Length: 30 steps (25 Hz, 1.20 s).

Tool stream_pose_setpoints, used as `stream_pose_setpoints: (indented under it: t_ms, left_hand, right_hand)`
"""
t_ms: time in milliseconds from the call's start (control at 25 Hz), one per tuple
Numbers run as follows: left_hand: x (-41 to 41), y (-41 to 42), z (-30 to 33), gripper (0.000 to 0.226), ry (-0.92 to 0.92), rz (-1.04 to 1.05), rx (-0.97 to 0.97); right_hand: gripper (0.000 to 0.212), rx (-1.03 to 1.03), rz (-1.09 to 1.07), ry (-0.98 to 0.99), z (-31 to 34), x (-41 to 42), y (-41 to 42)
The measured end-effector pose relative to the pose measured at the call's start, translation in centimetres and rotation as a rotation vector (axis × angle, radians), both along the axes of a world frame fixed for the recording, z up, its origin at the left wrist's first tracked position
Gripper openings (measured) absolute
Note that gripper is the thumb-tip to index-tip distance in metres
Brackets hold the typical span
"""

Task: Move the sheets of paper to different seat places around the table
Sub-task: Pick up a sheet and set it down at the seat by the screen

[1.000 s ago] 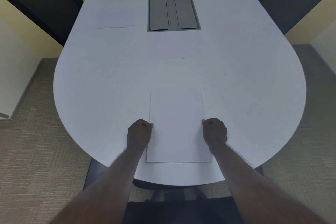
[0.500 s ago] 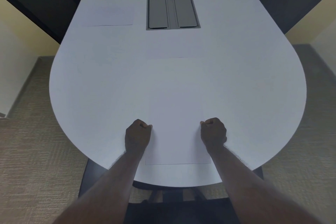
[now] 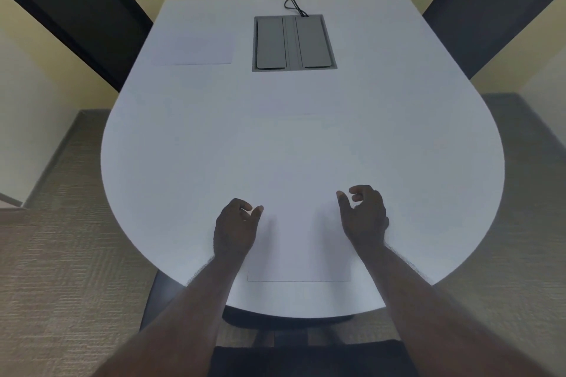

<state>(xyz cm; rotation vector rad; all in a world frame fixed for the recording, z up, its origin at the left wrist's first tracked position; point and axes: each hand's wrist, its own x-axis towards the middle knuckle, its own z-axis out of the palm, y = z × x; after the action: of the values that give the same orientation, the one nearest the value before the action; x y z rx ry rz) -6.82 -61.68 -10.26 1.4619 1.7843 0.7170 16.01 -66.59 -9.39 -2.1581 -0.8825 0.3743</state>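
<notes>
Sheet (image 3: 298, 242) at the near seat, flat on the table (image 3: 183, 162).
Its long axis runs away from the person, and it lies between the left hand (image 3: 235, 228) and right hand (image 3: 364, 217), both open with fingers curled, empty, at its side edges and equally near. A second sheet (image 3: 196, 49) lies far left, by a chair (image 3: 76, 9).
</notes>
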Motion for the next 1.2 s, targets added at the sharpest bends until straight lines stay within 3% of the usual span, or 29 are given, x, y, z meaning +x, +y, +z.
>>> stream_pose_setpoints:
  t_ms: [280,560,1200]
  left_hand:
    - [0.0,-2.0,7.6,0.033,-0.044,-0.133,0.213]
    - [-0.6,-5.7,14.9,0.05,-0.061,-0.122,0.335]
    - [-0.8,-13.0,24.8,0.057,0.023,-0.35,0.587]
  right_hand:
    - [0.037,0.067,0.17,-0.112,6.9,1.0,-1.6]
    - [0.045,0.161,0.257,-0.148,15.2,1.2,-5.0]
    - [0.053,0.316,0.137,-0.219,24.7,-0.2,-16.0]
